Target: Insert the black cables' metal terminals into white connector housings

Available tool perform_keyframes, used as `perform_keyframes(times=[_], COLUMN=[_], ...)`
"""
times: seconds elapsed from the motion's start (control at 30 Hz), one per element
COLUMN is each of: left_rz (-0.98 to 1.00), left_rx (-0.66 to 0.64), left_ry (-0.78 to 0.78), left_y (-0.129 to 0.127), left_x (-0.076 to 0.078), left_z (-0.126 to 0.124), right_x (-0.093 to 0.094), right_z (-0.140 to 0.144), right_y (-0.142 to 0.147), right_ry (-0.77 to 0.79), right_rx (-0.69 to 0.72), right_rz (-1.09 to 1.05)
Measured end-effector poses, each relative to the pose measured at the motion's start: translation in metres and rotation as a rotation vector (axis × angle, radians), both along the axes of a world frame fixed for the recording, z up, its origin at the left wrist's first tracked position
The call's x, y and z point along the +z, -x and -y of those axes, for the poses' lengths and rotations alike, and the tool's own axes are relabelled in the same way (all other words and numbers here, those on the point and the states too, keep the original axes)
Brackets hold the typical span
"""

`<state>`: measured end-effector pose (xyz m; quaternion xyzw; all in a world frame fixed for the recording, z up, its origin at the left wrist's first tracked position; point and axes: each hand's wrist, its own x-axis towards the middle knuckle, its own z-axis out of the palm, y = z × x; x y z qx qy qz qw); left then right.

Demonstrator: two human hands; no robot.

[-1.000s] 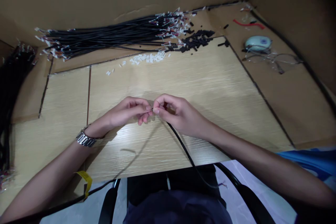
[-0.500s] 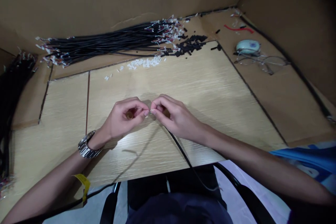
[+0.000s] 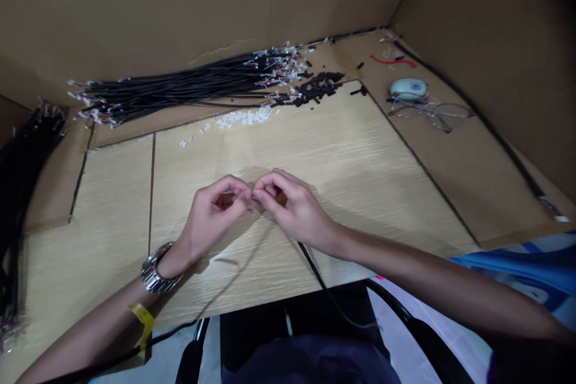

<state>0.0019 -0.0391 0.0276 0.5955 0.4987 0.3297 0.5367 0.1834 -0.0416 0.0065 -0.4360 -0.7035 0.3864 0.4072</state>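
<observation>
Left hand and right hand meeting fingertip to fingertip over the middle of the pale wooden table, just above its surface. Right grip narrow, thumb and forefinger pinched on the end of a black cable; cable running from under that palm, across the near table edge and down toward the lap. Left grip likewise narrow, fingers curled in against the same cable end; whatever small piece sits between those fingertips too small to tell. Metal wristwatch on the left wrist, yellow tag just below it on the forearm.

Along the far edge of the table, against the cardboard wall, a long bundle of black cables lying flat, ends tipped in white. Just in front of the bundle's right end, a scatter of small white connectors; beside that, further right, a heap of short black sleeves. Another dark cable bundle down the left side. At far right, well apart from both hands, a pair of glasses touching a pale rounded object, with a red strip beyond.
</observation>
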Motion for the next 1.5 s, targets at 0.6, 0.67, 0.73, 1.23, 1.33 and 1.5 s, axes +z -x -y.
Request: perform_keyframes(times=[0.6, 0.67, 0.73, 1.23, 1.33, 1.5], left_rz=[0.376, 0.389, 0.389, 0.313, 0.292, 0.278], left_rx=[-0.228, -0.220, -0.203, -0.218, -0.266, -0.294], left_ry=[0.510, 0.471, 0.434, 0.295, 0.294, 0.243], left_y=[0.013, 0.011, 0.009, 0.013, 0.014, 0.015], left_x=[-0.019, -0.020, -0.021, -0.020, -0.019, -0.021], left_z=[-0.021, -0.018, -0.015, -0.020, -0.020, -0.018], right_x=[0.003, 0.006, 0.008, 0.003, 0.004, 0.007], right_z=[-0.006, -0.006, -0.006, -0.012, -0.014, -0.016], right_y=[-0.005, -0.005, -0.005, -0.014, -0.017, -0.019], right_ry=[0.149, 0.209, 0.232, 0.271, 0.308, 0.396], right_rx=[0.131, 0.181, 0.237, 0.164, 0.185, 0.197], right_rz=[-0.154, -0.207, -0.243, -0.075, -0.097, -0.108])
